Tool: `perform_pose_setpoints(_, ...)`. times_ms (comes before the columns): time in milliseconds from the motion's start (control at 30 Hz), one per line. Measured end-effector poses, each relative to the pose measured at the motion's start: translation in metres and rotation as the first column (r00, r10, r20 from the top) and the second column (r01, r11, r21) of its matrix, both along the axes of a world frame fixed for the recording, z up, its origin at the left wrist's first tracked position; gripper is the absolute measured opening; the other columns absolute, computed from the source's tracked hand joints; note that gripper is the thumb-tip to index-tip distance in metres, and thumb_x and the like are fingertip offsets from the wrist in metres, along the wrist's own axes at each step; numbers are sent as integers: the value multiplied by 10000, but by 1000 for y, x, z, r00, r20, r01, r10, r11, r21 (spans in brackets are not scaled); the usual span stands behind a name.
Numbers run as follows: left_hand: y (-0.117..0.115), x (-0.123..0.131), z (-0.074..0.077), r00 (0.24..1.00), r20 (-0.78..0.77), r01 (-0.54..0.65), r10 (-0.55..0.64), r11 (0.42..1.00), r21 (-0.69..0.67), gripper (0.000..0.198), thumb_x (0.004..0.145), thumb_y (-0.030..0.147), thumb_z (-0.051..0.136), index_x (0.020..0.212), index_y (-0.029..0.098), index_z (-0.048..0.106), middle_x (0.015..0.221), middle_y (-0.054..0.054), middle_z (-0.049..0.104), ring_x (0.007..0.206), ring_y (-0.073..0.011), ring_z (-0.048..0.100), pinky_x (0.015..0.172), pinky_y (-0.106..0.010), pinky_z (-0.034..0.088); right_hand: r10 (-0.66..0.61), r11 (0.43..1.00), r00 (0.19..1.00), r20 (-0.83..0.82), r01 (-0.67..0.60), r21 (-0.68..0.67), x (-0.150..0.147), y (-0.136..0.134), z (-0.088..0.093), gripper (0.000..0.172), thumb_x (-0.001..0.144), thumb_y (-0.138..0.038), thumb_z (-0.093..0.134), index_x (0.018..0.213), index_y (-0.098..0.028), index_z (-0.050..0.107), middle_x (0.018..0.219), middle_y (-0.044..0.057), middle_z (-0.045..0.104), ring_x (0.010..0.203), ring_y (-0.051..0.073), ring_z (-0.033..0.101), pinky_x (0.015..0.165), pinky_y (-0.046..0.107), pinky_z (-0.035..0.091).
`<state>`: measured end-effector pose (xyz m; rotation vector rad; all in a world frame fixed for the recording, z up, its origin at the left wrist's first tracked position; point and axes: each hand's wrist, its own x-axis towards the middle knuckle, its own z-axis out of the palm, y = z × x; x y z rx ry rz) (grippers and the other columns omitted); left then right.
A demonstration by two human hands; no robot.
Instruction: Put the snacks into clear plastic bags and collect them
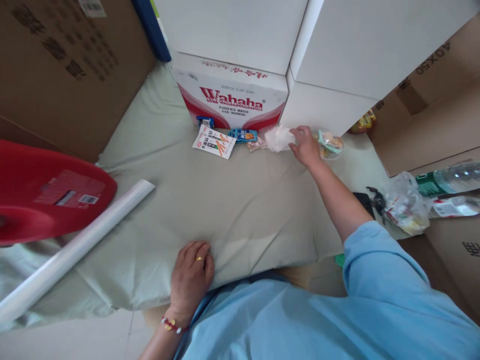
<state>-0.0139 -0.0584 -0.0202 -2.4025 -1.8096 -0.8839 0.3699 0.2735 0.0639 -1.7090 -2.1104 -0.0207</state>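
At the back of the cloth-covered surface [255,200], my right hand [306,146] reaches out with thumb and fingers closed on the right edge of a crumpled white plastic bag [278,138]. Just left of that bag lie a small pinkish packet [257,144], blue snack packets [243,135] and a white snack packet [214,142] with orange sticks printed on it. A round clear container [330,144] with wrapped items stands right of my fingers. My left hand [192,272] rests palm down on the front of the cloth, fingers loosely laid, holding nothing.
A Wahaha water carton [232,97] and white boxes [240,30] stand behind the packets. On the left are a red plastic object [52,190], a long white roll [78,250] and a large cardboard box [71,75]. Bottles [450,179] and a plastic bag [407,205] lie at right.
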Motion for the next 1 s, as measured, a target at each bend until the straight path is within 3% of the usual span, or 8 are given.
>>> perform_pose_setpoints(167, -1, 1, 2, 997, 79, -23, 25, 999, -27, 175, 944, 123, 580, 1054, 192, 697, 1020, -112, 736, 1041, -272, 663, 951, -421, 556, -117, 993, 893, -434, 93, -76, -17, -5, -3, 313, 965, -506, 554, 873, -219, 641, 829, 66, 675, 825, 216, 641, 732, 333, 521)
perform_pose_setpoints(267, -5, -1, 4, 973, 226, -45, 47, 999, -16, 148, 946, 129, 595, 1021, 203, 699, 997, -90, 740, 1002, -244, 667, 929, -389, 558, -216, 969, 408, -887, -20, -245, -30, -61, -1, 435, 820, -630, 737, 805, -253, 521, 676, -43, 518, 561, 117, 471, 495, 229, 374)
perform_pose_setpoints(333, -7, 1, 9, 923, 373, -80, 93, 995, -52, 129, 960, 152, 597, 1013, 210, 700, 981, -72, 734, 969, -221, 671, 906, -365, 557, -347, 911, 133, -929, -188, -367, -44, -115, -5, 547, 683, -609, 878, 755, -245, 477, 626, -79, 441, 487, 72, 346, 429, 197, 280)
perform_pose_setpoints(467, 0, 22, 28, 688, 681, -1, 252, 939, -345, 162, 998, 351, 620, 1027, 227, 720, 985, -55, 715, 913, -196, 689, 813, -323, 560, -543, 788, -61, -838, -382, -483, -79, -214, -17, 496, 677, -533, 928, 784, -227, 553, 620, -80, 454, 483, 54, 311, 410, 180, 264)
perform_pose_setpoints(567, 20, 52, 43, 314, 853, 320, 417, 799, -509, 411, 904, 583, 723, 1109, 228, 688, 1079, -84, 710, 950, -232, 720, 734, -324, 586, -601, 757, -132, -789, -413, -507, -100, -256, -24, 465, 684, -526, 921, 794, -235, 575, 600, -82, 435, 473, 66, 295, 405, 202, 258)
perform_pose_setpoints(633, 35, 74, 50, 176, 856, 491, 486, 710, -505, 521, 837, 680, 751, 1058, 212, 697, 1074, -101, 715, 983, -259, 716, 763, -349, 591, -607, 747, -132, -784, -432, -506, -110, -271, -26, 461, 688, -547, 911, 776, -241, 577, 602, -76, 442, 476, 76, 300, 421, 221, 268)
perform_pose_setpoints(833, 63, 112, 56, 291, 881, 450, 373, 759, -470, 373, 692, 444, 940, 918, 206, 763, 980, -62, 739, 959, -221, 659, 737, -267, 508, -459, 783, 147, -876, -399, -477, -112, -280, -22, 447, 711, -612, 888, 721, -233, 651, 606, -51, 488, 560, 106, 403, 546, 247, 343)
perform_pose_setpoints(1000, 71, 100, 41, 10, 848, 453, 530, 753, -477, 301, 730, 397, 906, 763, 188, 692, 727, 14, 693, 681, -119, 604, 650, -225, 466, -537, 824, -12, -844, -221, -521, -89, -281, -26, 493, 661, -599, 914, 711, -235, 585, 606, -68, 481, 514, 91, 373, 492, 240, 311)
